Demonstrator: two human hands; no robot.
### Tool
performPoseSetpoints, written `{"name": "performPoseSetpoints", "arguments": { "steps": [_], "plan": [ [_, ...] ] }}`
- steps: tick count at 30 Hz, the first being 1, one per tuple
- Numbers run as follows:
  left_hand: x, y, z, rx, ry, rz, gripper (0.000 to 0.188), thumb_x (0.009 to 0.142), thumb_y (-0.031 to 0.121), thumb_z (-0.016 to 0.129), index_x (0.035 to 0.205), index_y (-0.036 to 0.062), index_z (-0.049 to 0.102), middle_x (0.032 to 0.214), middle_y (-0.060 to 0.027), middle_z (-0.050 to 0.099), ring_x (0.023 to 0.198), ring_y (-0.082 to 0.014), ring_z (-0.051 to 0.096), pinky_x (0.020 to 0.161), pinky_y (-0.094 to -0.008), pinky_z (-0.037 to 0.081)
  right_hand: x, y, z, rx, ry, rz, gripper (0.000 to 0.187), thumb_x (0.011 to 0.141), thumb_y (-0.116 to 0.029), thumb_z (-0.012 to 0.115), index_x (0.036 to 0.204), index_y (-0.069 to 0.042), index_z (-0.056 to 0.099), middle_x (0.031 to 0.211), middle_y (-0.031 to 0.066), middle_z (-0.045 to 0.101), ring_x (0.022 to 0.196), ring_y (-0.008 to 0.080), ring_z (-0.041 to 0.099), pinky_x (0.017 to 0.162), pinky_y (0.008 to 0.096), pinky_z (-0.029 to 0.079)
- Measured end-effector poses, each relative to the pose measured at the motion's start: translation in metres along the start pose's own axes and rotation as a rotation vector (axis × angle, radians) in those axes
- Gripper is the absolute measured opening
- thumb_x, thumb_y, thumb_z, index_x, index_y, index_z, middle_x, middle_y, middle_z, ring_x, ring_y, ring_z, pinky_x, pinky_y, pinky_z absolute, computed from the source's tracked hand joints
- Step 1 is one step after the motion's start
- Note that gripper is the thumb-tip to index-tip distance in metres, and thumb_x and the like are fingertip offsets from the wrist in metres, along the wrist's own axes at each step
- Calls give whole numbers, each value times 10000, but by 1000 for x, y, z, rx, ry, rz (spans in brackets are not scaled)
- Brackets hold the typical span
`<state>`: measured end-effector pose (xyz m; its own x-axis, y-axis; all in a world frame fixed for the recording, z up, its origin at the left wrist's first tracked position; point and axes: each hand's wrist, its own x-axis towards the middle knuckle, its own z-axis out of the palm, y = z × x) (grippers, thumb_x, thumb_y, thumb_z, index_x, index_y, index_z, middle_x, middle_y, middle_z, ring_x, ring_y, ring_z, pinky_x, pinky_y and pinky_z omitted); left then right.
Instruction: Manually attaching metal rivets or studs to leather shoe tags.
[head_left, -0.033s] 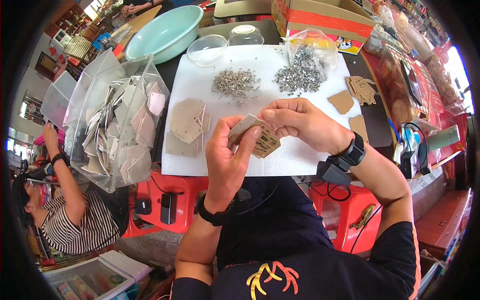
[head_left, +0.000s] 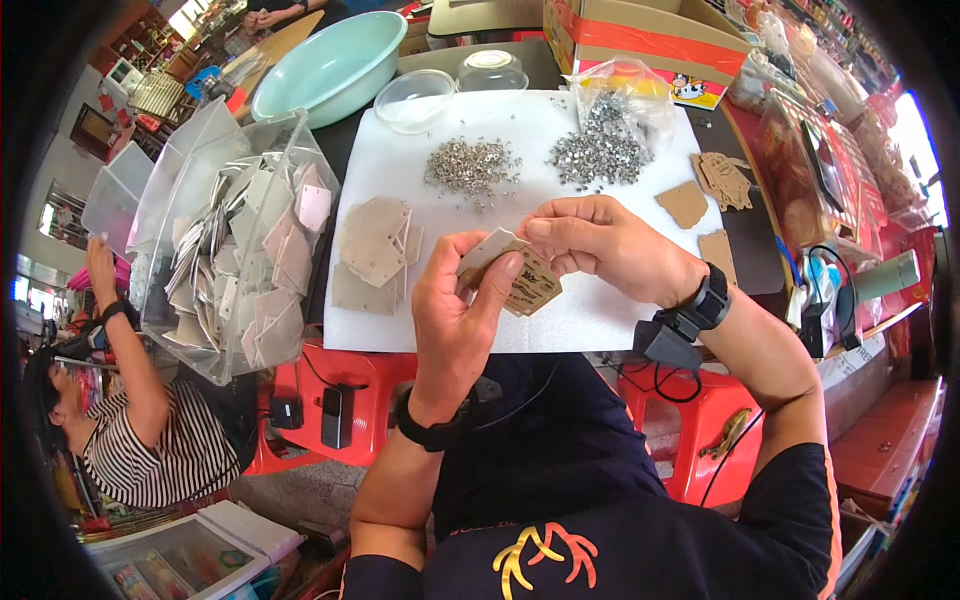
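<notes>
Cards (head_left: 538,284), brown and printed on the face turned outward, with a pale piece (head_left: 494,243) projecting behind, lie between the hands, above the near part of a white foam sheet (head_left: 600,320). We see the left hand (head_left: 448,310) gripping them, its thumb pressed across the printed face. The right hand (head_left: 615,245) is closed in a pinch, thumb and forefinger together at the upper corner of the cards; we cannot tell whether a small part lies between them. Beyond the hands, we find two heaps of metal pieces on the sheet: a left heap (head_left: 470,167), and a right heap (head_left: 598,155) that meets a clear plastic bag (head_left: 648,110). To the left we note a pile of pale plates (head_left: 372,245); to the right, brown pieces (head_left: 683,204) at and beyond the sheet's edge. Farther left we see a clear bin (head_left: 180,348) holding many more plates. Behind the sheet stand two clear bowls (head_left: 413,102), a pale green basin (head_left: 330,70) and a cardboard box (head_left: 640,45). At far left, we observe a person (head_left: 160,445) in a striped shirt, one arm extended.
</notes>
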<state>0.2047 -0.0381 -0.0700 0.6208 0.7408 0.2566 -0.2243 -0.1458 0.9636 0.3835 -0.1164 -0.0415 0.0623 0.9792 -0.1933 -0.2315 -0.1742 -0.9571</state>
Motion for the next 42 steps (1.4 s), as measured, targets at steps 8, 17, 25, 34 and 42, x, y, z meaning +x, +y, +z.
{"name": "performPoseSetpoints", "arguments": {
  "steps": [8,17,25,34,42],
  "plan": [
    [-2,2,0,-105,-32,-76,186,945,112,630,1076,1,558,940,-31,614,840,-53,568,733,-218,485,6,1,-2,72,-41,20,223,954,-212,604,999,0,657,847,-14,604,738,46,521,688,208,445],
    [-1,-2,-4,-113,-123,-34,228,943,114,634,1099,11,504,978,-42,587,868,-70,570,762,-240,490,11,-4,-16,85,-175,132,287,911,-223,651,1067,17,673,880,61,654,818,131,622,739,284,540],
    [-3,1,-8,-91,-153,-4,205,956,104,609,1102,14,498,997,-43,576,877,-70,570,767,-239,489,10,-10,-6,30,-161,87,199,906,-147,627,998,27,658,814,11,630,713,73,568,675,226,461],
    [-5,2,-6,-172,-125,-60,183,966,103,592,1099,15,500,961,-23,586,862,-50,560,750,-211,474,13,-3,-5,-86,-167,-29,258,910,-179,616,1064,24,651,903,48,664,800,116,627,741,263,524],
    [-5,2,-7,-219,-127,-44,183,966,91,588,1108,21,495,971,-20,585,869,-40,546,759,-198,458,14,-2,-3,38,-188,17,247,910,-158,599,1065,28,648,931,54,666,805,118,628,749,264,526]
  ]
}}
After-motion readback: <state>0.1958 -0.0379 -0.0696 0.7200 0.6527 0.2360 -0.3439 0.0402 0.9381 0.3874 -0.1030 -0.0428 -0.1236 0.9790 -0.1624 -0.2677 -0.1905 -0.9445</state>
